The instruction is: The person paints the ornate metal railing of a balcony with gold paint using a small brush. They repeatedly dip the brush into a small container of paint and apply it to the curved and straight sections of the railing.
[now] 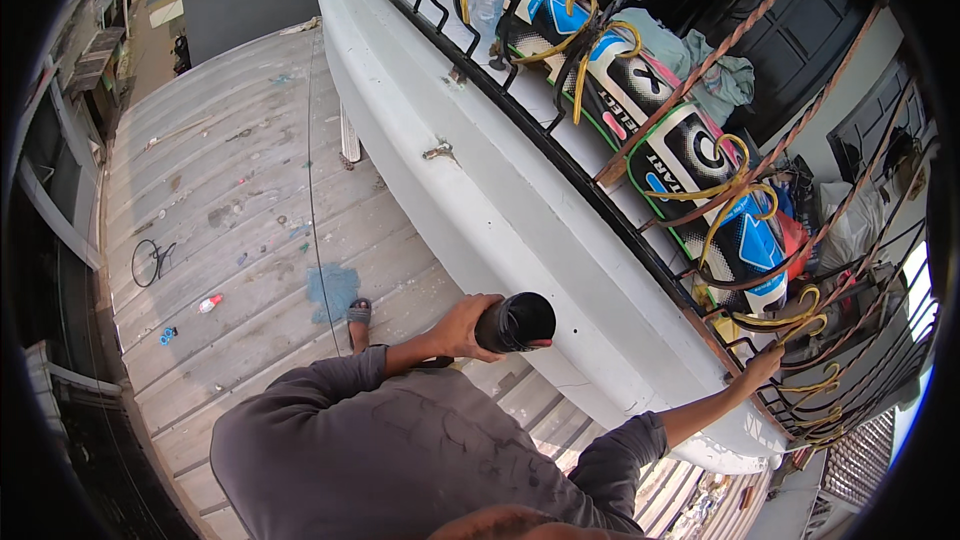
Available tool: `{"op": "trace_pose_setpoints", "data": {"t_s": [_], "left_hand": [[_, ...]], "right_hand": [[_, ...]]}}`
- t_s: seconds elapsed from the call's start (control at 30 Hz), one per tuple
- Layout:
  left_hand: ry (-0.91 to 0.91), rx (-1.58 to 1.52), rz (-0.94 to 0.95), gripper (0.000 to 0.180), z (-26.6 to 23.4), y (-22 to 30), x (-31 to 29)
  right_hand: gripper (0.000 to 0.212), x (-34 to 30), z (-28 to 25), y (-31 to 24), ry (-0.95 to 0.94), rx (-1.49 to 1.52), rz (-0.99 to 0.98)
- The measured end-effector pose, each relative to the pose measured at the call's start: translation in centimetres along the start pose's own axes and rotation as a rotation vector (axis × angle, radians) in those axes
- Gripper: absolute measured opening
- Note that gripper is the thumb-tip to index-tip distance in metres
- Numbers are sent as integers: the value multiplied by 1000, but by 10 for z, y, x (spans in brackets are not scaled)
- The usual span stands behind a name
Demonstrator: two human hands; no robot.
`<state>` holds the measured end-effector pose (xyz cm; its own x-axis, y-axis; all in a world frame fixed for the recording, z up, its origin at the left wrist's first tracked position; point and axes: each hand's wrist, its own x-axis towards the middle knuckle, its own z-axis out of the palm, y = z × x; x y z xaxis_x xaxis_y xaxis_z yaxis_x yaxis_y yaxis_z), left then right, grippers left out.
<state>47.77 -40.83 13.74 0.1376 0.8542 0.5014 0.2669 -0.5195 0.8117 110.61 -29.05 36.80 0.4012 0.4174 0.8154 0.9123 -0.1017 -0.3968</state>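
Note:
My left hand is wrapped round a dark, round, open-topped container, held over the near edge of the white balcony ledge. Its inside is black, and what it contains is hard to tell. Stretched out to the right, my right hand is closed at the lower part of the metal railing, beside a yellow-painted scroll. Whether its fingers grip a bar or some small tool does not show. The railing has black lower bars, brown twisted uprights and yellow scrolls.
Ribbed roofing sheets lie below on the left, with a thin cable, a blue patch and small litter. My sandalled foot rests there. Behind the railing are a printed banner, grey-green cloth and a dark door.

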Motion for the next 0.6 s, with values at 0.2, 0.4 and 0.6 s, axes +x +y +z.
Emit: {"op": "trace_pose_setpoints", "data": {"t_s": [0.2, 0.4, 0.6], "left_hand": [[67, 120, 104, 103, 15, -15, 58], [83, 94, 115, 107, 37, -39, 101], [195, 165, 127, 110, 62, -65, 113]], "right_hand": [[36, -3, -5, 0, -71, 172, 244], [34, -6, -42, -22, -152, 458, 235], [35, -16, -44, -74, -179, 656, 478]]}}
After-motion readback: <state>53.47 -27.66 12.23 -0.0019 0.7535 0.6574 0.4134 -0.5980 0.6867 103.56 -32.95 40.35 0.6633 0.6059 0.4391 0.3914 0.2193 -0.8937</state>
